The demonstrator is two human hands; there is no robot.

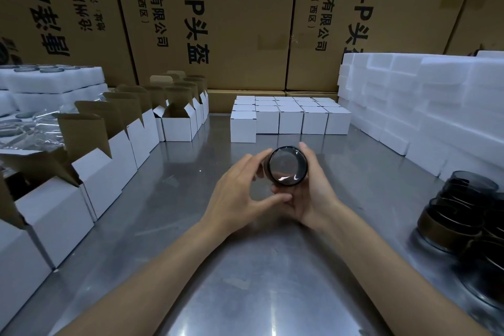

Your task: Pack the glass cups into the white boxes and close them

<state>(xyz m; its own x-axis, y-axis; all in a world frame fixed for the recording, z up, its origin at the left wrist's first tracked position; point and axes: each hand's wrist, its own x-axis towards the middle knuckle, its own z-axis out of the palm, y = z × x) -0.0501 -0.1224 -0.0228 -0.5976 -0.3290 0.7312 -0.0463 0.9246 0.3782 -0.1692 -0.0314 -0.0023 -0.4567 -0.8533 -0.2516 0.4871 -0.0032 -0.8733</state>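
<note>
Both hands, left and right, grasp a dark smoked-glass cup, seemingly sideways; keep the grip firm, then lower it squarely into an open white cardboard box.

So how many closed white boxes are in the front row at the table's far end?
5 closed white boxes in a row, the leftmost set forward; more rows behind them are partly hidden.

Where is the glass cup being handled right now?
In the head view, the glass cup is at centre, held between the left hand and right hand above the metal table, before the closed white boxes.
</note>
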